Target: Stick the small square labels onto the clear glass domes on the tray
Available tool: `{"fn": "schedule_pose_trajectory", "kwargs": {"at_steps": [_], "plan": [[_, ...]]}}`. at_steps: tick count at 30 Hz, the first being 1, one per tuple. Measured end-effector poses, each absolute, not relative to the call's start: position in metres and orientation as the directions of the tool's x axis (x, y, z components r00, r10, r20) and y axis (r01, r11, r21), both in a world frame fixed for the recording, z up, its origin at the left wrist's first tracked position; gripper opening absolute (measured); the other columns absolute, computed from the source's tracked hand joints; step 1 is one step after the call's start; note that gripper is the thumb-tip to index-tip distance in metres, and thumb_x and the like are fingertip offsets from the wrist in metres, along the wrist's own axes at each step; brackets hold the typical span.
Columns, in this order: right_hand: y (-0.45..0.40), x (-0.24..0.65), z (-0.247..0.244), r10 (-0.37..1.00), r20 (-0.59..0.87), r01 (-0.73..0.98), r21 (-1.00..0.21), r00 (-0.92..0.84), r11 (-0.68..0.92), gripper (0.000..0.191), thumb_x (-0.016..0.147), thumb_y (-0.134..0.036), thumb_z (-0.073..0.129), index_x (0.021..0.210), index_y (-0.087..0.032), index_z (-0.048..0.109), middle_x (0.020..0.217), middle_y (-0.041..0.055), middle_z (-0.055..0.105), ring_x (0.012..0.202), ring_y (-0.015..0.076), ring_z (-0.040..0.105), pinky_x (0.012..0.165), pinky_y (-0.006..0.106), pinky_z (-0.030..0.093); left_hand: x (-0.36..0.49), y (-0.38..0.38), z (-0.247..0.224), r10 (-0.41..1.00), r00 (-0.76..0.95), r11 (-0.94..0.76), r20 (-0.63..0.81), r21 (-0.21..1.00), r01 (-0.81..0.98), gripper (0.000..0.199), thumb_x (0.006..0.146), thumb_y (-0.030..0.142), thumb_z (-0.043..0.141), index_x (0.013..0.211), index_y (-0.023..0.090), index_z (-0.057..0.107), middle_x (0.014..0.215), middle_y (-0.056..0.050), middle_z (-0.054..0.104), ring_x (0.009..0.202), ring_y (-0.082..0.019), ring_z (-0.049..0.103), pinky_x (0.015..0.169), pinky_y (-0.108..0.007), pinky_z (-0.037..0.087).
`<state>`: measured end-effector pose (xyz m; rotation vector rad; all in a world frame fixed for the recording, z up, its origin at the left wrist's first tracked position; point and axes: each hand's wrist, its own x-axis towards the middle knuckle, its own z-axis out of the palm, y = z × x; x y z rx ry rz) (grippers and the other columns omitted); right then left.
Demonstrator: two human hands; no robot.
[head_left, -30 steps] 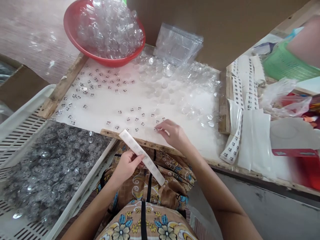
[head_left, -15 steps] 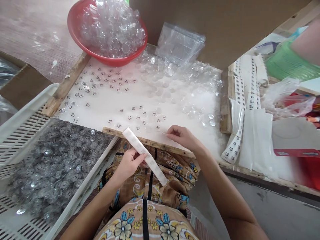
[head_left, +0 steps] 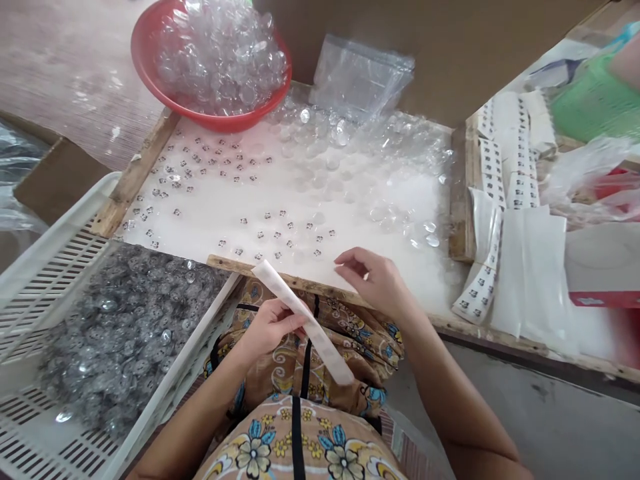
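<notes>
My left hand (head_left: 274, 327) pinches a narrow white strip of sticker backing (head_left: 313, 323) between thumb and fingers. The strip slants over my lap, its upper end by the board's wooden front edge (head_left: 290, 277). Just above the white board (head_left: 320, 193), my right hand (head_left: 374, 279) has thumb and forefinger brought together; anything between them is too small to make out. Clear round plastic pieces (head_left: 333, 160) lie loose toward the back and right of the board. Others, with small black printed animal stickers (head_left: 277, 235), are scattered at the left and front.
A red basin (head_left: 210, 123) heaped with clear pieces stands at the back left. Below left, a white slotted crate (head_left: 60, 267) holds many stickered pieces (head_left: 130, 333). Sticker strips (head_left: 493, 180) lie at the right, near a green basket (head_left: 595, 100). A clear plastic bag (head_left: 357, 77) rests behind.
The strip in my left hand has shifted slightly right, uncovering a stickered piece near the front edge. My right hand has turned a little, staying above the board. The view has shifted slightly.
</notes>
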<state>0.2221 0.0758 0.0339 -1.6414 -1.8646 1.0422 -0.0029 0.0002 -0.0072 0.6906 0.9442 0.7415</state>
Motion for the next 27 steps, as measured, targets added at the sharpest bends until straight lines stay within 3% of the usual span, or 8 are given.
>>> {"fn": "schedule_pose_trajectory", "kwargs": {"at_steps": [4,8,11,14,17,22,27], "plan": [[0.068,0.198,0.041,0.912,-0.150,0.501,-0.863,-0.382,0.069,0.012,0.088,-0.033,0.061,0.089,-0.022,0.068,0.076,0.0019,0.067,0.068,0.0144,0.058,0.062,0.027,0.045,-0.010,0.000,-0.013,0.814,0.486,0.538,-0.318,0.728,-0.425,0.044,0.066,0.058,0.082,0.062,0.019,0.060,0.062,-0.002,0.059,0.052,-0.017,0.063,0.049,-0.030,0.054],[0.064,0.186,0.043,0.881,-0.151,0.406,-0.913,-0.448,0.050,0.013,0.089,-0.032,0.061,0.087,-0.021,0.068,0.075,0.0011,0.067,0.066,0.0128,0.056,0.060,0.026,0.044,-0.013,-0.002,-0.019,0.849,0.436,0.515,-0.297,0.648,-0.561,0.059,0.057,0.064,0.084,0.056,0.021,0.043,0.055,0.002,0.048,0.039,-0.012,0.052,0.039,-0.026,0.046],[0.056,0.179,0.051,0.852,-0.173,0.312,-0.950,-0.494,-0.012,0.015,0.088,-0.036,0.065,0.091,-0.021,0.067,0.076,0.0008,0.067,0.064,0.0120,0.056,0.058,0.025,0.045,-0.012,-0.001,-0.017,0.889,0.347,0.455,-0.300,0.672,-0.584,0.055,0.062,0.061,0.083,0.060,0.021,0.045,0.058,0.003,0.049,0.041,-0.010,0.051,0.040,-0.024,0.044],[0.045,0.173,0.059,0.815,-0.182,0.283,-0.959,-0.550,-0.024,0.020,0.083,-0.038,0.072,0.092,-0.021,0.067,0.079,0.0016,0.068,0.069,0.0137,0.061,0.061,0.026,0.048,-0.011,0.002,-0.011,0.924,0.203,0.381,-0.324,0.745,-0.547,0.041,0.069,0.052,0.081,0.070,0.020,0.057,0.067,0.001,0.056,0.052,-0.011,0.056,0.046,-0.023,0.047],[0.038,0.169,0.058,0.859,-0.143,0.404,-0.911,-0.491,0.080,0.014,0.086,-0.034,0.069,0.083,-0.021,0.065,0.078,0.0016,0.067,0.068,0.0138,0.060,0.061,0.026,0.046,-0.012,0.003,-0.007,0.935,0.091,0.345,-0.343,0.819,-0.458,0.031,0.075,0.045,0.079,0.082,0.018,0.067,0.073,0.000,0.063,0.060,-0.014,0.062,0.054,-0.025,0.052],[0.033,0.167,0.047,0.912,-0.028,0.496,-0.846,-0.409,0.197,0.006,0.090,-0.024,0.062,0.085,-0.021,0.063,0.082,0.0023,0.066,0.072,0.0146,0.060,0.065,0.026,0.045,-0.011,-0.001,-0.008,0.932,-0.002,0.349,-0.363,0.898,-0.267,0.031,0.080,0.043,0.076,0.097,0.017,0.073,0.081,-0.003,0.073,0.067,-0.018,0.068,0.062,-0.029,0.058],[0.034,0.172,0.039,0.940,0.109,0.523,-0.807,-0.325,0.274,0.011,0.092,-0.019,0.053,0.082,-0.022,0.059,0.081,0.0034,0.064,0.074,0.0157,0.059,0.066,0.027,0.045,-0.002,0.003,-0.013,0.928,-0.013,0.358,-0.372,0.903,-0.239,0.030,0.080,0.040,0.077,0.097,0.015,0.075,0.086,-0.005,0.077,0.067,-0.019,0.071,0.064,-0.029,0.061]]}}
